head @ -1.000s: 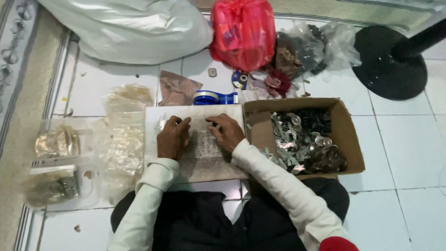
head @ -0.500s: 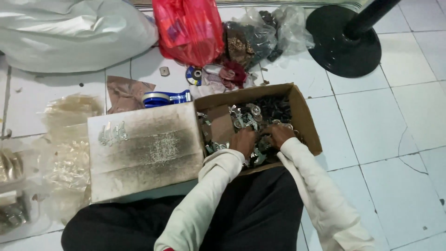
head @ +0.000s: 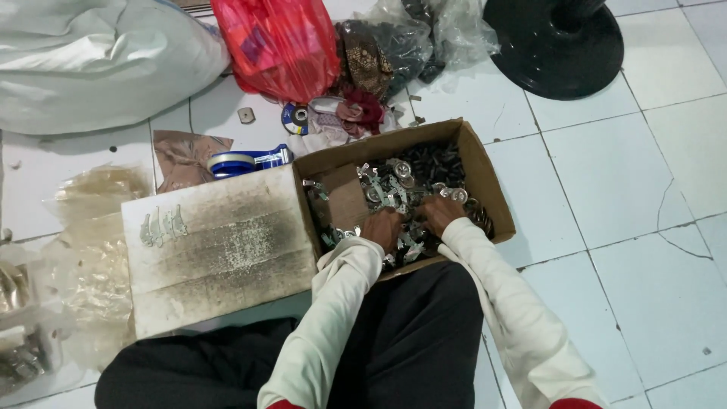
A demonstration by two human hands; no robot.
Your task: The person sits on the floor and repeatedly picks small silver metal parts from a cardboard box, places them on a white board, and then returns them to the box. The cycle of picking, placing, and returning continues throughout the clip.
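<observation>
Both hands are down in the box (head: 485, 170), buried in the metal parts (head: 394, 193) that fill it: the left hand (head: 382, 227) and right hand (head: 439, 213) sit side by side, close but not touching, fingers curled into the heap; whether either has closed on a piece I cannot tell, since the fingertips are hidden among the parts. The parts lie directly under and just ahead of the hands, a loose tangle of small silvery stamped pieces with a few round caps and darker bits toward the far side, with no common long axis. The box itself is brown cardboard, open-topped, its long side running left to right and tilted slightly away to the right. Just left of the left hand lies a flat stained board (head: 219, 250) with a short row of clips (head: 163, 225) at its far left corner. Beyond that are a blue tape roll (head: 246, 160), a red bag (head: 280, 45) and, farther right, a black round base (head: 556, 45) on the tiled floor (head: 621, 182).
</observation>
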